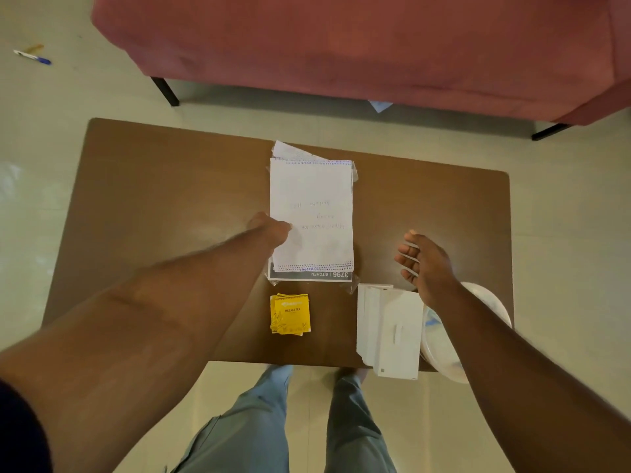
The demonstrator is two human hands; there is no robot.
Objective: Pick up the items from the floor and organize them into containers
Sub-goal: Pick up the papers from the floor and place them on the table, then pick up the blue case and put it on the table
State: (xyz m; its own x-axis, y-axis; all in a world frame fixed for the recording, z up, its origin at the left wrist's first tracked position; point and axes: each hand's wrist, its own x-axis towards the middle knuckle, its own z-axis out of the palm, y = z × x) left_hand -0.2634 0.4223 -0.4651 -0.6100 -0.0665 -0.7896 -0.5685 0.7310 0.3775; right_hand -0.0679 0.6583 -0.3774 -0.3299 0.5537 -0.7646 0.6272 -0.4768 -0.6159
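Note:
A stack of white papers [312, 199] lies on the brown table [153, 199], over a sheet with a dark "KITCHEN" strip. My left hand [271, 230] pinches the left edge of the top sheet. My right hand [421, 259] hovers to the right of the papers with relaxed fingers, holding nothing. Yellow tea sachets [290, 314] lie near the table's front edge. A white box [391, 331] stands at the front right, beside a white plate [485, 302] partly hidden under my right forearm. A blue pen [32, 57] lies on the floor at the far left.
A red sofa [341, 39] on dark legs stands behind the table. A small pale paper scrap [380, 105] lies on the floor under the sofa's edge. My legs are at the table's near side on the pale tiled floor [34, 165].

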